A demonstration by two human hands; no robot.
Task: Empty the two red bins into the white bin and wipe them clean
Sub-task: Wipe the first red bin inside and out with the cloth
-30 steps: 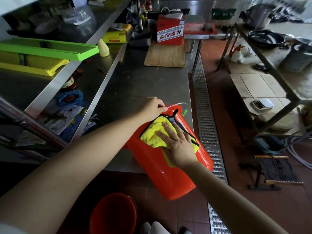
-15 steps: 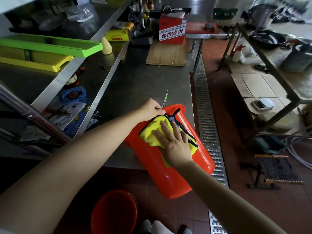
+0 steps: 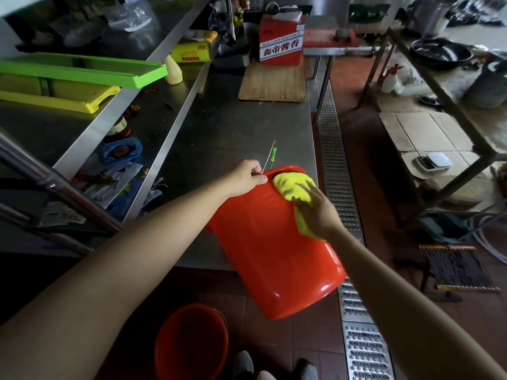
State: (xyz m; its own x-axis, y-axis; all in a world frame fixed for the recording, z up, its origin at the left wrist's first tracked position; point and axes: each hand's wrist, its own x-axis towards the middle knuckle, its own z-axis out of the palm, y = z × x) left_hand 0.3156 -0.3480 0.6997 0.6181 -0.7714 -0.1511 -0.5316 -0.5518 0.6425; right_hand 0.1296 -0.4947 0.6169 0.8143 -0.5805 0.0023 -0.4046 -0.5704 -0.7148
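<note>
A red bin [image 3: 271,250] lies tilted on its side over the front edge of the steel table [image 3: 236,133], its base toward me. My left hand [image 3: 245,178] grips its rim together with the thin wire handle that sticks up. My right hand [image 3: 319,209] presses a yellow cloth [image 3: 292,187] against the bin's upper side near the rim. A second red bin [image 3: 192,341] stands upright on the floor below, by my feet. No white bin is in view.
A wooden board [image 3: 273,80] and a red-and-white box [image 3: 281,42] sit at the table's far end. Green and yellow trays [image 3: 82,72] lie on the left shelf. A metal floor drain grate [image 3: 340,215] runs along the right of the table.
The cloth and my right hand have slid up toward the bin's rim. The bin has turned, so its black strap is out of sight. The wire handle now stands upright.
</note>
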